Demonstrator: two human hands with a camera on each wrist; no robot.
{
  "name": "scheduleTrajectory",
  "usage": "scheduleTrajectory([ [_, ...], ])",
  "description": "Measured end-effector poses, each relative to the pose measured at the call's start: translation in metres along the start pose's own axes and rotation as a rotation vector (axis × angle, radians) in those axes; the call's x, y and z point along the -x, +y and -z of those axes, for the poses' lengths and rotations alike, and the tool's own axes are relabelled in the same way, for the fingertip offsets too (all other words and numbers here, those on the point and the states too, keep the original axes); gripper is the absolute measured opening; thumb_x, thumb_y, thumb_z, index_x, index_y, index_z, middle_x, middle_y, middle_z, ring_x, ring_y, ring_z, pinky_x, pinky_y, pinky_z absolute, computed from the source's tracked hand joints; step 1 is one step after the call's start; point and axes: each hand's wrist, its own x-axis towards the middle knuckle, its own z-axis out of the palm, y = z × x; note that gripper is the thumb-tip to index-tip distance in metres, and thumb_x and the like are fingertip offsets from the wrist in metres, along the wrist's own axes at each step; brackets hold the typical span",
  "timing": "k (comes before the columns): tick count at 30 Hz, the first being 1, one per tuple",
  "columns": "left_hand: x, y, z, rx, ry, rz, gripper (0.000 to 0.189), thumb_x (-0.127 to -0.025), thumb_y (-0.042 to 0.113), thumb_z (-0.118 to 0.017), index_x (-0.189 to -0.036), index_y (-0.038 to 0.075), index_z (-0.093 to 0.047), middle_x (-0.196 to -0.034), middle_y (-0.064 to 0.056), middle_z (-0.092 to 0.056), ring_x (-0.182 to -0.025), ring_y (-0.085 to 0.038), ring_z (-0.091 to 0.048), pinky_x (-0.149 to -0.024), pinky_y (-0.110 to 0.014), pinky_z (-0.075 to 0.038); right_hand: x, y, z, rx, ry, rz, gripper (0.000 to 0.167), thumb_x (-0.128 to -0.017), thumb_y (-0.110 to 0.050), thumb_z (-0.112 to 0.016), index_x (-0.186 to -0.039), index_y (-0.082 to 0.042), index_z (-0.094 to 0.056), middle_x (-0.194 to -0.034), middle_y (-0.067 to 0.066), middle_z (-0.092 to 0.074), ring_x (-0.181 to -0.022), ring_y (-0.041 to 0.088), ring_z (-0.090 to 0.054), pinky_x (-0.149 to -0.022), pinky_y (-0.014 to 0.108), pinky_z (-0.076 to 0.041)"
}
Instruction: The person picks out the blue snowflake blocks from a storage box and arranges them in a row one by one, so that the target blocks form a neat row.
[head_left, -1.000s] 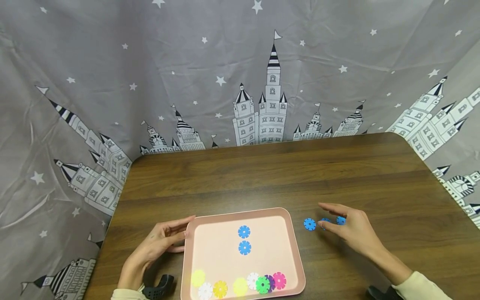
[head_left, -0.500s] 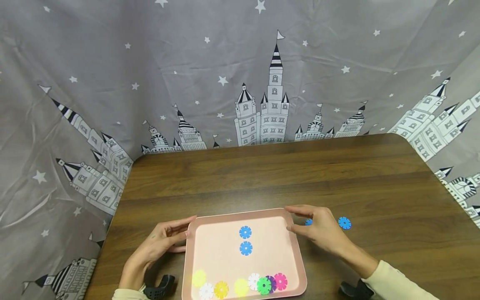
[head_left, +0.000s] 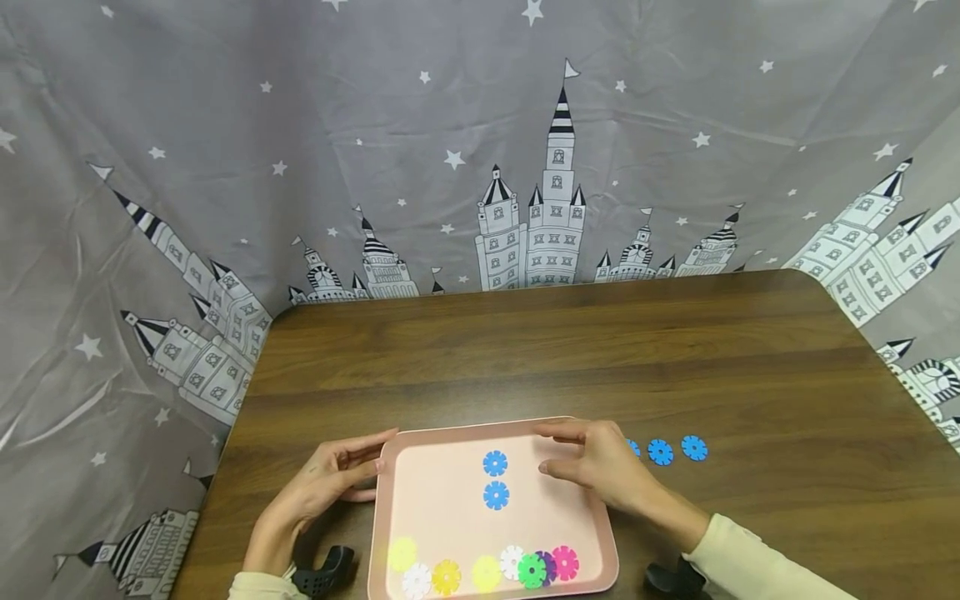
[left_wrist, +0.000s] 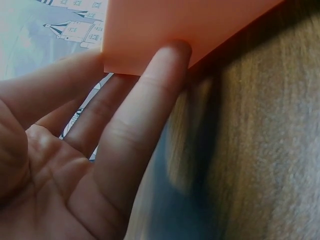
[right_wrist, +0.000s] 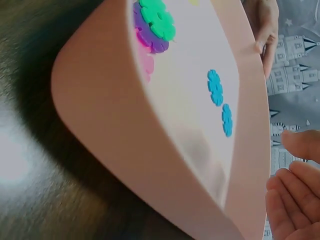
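My left hand [head_left: 318, 479] rests at the back left corner of a shallow pink tray [head_left: 442, 525], thumb against its outer wall in the left wrist view. My right hand [head_left: 603, 467] hovers over the tray's back right corner, its fingers relaxed and apart with nothing seen between them. Inside the tray, two blue notched flower discs [head_left: 496, 495] lie one in front of the other near the middle. Three more blue discs [head_left: 661, 452] lie in a row on the table right of the tray, the leftmost partly hidden behind my right hand.
Along the tray's front lie pale yellow, white and orange-yellow discs [head_left: 446, 577], a green disc [head_left: 532, 571] overlapping a purple one, and a pink disc [head_left: 566, 562]. The wooden table [head_left: 480, 358] ends at a grey curtain [head_left: 375, 125] printed with castles and stars.
My right hand has moved left from the blue discs on the table to above the tray's back right corner. My left hand has stayed at the tray's corner.
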Motion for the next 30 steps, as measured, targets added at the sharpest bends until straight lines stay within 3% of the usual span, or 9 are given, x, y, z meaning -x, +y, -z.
scheduleTrajectory([
  [8, -0.002, -0.001, 0.002, -0.006, -0.002, -0.009, 0.052, -0.1, 0.005, -0.056, -0.145, -0.011, -0.037, -0.138, -0.035, -0.046, -0.11, -0.019, -0.063, -0.083, -0.042, -0.058, -0.01, -0.005, -0.016, 0.013, -0.022, 0.015, 0.04, -0.079, -0.014, -0.082, -0.119, -0.017, -0.074, -0.117, -0.001, -0.07, -0.107, 0.024, -0.066, -0.091, 0.044, -0.056],
  [13, -0.001, -0.002, 0.002, 0.008, -0.005, -0.003, 0.053, -0.099, 0.005, -0.056, -0.145, -0.011, -0.036, -0.138, -0.036, -0.045, -0.11, -0.019, -0.063, -0.084, -0.042, -0.058, -0.018, -0.008, -0.025, -0.017, -0.064, 0.019, 0.039, -0.08, -0.012, -0.081, -0.118, -0.013, -0.074, -0.116, 0.002, -0.071, -0.107, 0.022, -0.066, -0.09, 0.042, -0.057],
  [23, -0.002, -0.002, 0.001, 0.028, -0.013, -0.008, 0.053, -0.1, 0.005, -0.056, -0.145, -0.012, -0.035, -0.137, -0.036, -0.045, -0.11, -0.02, -0.063, -0.084, -0.043, -0.058, -0.027, -0.007, -0.035, 0.133, -0.048, 0.032, 0.037, -0.074, -0.015, -0.085, -0.11, -0.016, -0.077, -0.104, -0.001, -0.074, -0.101, 0.013, -0.068, -0.083, 0.029, -0.056],
  [27, -0.002, -0.003, 0.002, 0.032, -0.016, -0.01, 0.053, -0.1, 0.004, -0.056, -0.145, -0.012, -0.035, -0.137, -0.036, -0.045, -0.11, -0.019, -0.063, -0.084, -0.043, -0.058, -0.032, -0.012, -0.035, 0.124, -0.069, 0.029, 0.037, -0.075, -0.015, -0.083, -0.112, -0.017, -0.077, -0.107, 0.001, -0.074, -0.096, 0.013, -0.067, -0.076, 0.026, -0.055],
  [30, -0.002, -0.004, 0.003, 0.036, -0.016, -0.007, 0.053, -0.099, 0.004, -0.056, -0.145, -0.012, -0.035, -0.137, -0.036, -0.045, -0.11, -0.019, -0.063, -0.084, -0.043, -0.058, -0.035, -0.012, -0.037, 0.117, -0.095, 0.043, 0.038, -0.075, -0.012, -0.082, -0.112, -0.014, -0.076, -0.109, 0.004, -0.073, -0.098, 0.014, -0.066, -0.078, 0.028, -0.056],
])
